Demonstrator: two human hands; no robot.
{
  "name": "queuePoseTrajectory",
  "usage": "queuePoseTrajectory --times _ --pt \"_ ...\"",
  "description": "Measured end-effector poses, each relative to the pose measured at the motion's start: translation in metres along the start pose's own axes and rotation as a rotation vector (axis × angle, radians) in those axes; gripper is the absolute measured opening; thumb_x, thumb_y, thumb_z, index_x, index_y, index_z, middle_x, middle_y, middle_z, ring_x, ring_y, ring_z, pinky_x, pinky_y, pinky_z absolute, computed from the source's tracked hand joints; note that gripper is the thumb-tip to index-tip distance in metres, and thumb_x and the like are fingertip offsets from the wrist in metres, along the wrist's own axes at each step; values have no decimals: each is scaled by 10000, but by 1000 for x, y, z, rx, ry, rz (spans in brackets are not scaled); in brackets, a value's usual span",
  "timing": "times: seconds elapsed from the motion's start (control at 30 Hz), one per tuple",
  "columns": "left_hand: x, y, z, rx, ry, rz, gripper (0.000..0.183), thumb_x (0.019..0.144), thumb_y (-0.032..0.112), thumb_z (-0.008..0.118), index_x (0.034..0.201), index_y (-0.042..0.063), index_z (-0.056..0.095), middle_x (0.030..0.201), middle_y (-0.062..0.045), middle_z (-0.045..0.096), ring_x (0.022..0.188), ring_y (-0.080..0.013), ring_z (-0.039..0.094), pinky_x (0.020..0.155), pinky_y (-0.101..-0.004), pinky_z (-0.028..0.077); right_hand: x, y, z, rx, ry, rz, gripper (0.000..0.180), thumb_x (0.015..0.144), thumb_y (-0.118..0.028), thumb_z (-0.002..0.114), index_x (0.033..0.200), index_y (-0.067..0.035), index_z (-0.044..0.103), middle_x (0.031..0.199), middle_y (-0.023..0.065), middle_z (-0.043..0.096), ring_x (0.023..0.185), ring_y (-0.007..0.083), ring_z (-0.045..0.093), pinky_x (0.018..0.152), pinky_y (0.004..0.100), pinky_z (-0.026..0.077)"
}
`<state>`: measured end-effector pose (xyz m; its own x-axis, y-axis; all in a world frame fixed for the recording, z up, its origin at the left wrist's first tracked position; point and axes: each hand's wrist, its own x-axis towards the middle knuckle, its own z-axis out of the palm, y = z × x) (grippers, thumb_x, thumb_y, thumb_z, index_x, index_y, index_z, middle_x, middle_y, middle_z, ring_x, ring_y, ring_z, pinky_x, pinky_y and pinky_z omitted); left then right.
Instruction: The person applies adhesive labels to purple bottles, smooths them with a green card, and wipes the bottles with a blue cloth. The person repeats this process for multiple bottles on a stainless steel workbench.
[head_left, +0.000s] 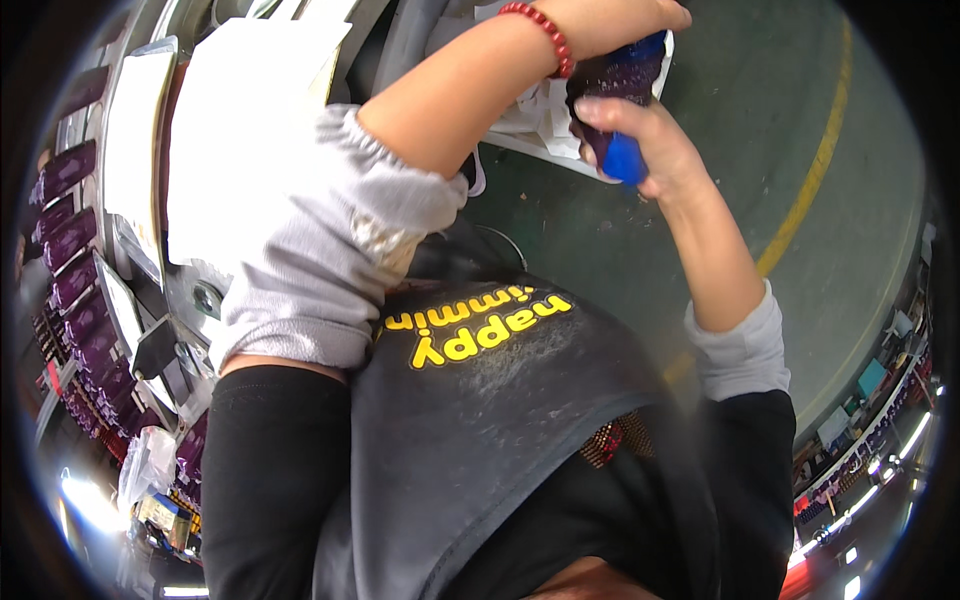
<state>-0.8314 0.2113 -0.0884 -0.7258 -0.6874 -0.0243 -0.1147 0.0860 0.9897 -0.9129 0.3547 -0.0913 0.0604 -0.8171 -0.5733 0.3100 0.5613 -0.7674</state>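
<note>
A dark purple, wrinkled piece with bright blue parts at both ends is before me at the upper right. My right hand is closed around its lower part, thumb across the purple surface, and a blue end sticks out below the thumb. My left hand lies over the upper end; its fingers are mostly hidden, so its grip is unclear. A red bead bracelet is on the left wrist. Behind the piece is a white-rimmed container holding crumpled white paper.
White sheets lie on the work surface at left, close to my left sleeve. Farther left stands a row of purple pieces. A clear plastic bag is at lower left. A yellow line crosses the green floor at right.
</note>
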Motion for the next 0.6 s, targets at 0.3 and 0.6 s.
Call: queuePoseTrajectory --times 0.3,0.6 --pt "53 -72 17 404 169 37 301 832 271 636 907 11 769 950 -257 717 967 -404 702 911 -443 550 78 36 -42 -222 213 43 321 787 -291 801 966 -49 688 763 28 627 602 131 575 569 287 491" --pt "58 -118 23 378 201 -171 304 853 281 635 922 18 772 980 -266 713 1003 -408 696 927 -437 546 107 68 -54 -297 248 63 361 772 -320 818 958 -29 711 812 48 667 646 134 597 561 289 486"
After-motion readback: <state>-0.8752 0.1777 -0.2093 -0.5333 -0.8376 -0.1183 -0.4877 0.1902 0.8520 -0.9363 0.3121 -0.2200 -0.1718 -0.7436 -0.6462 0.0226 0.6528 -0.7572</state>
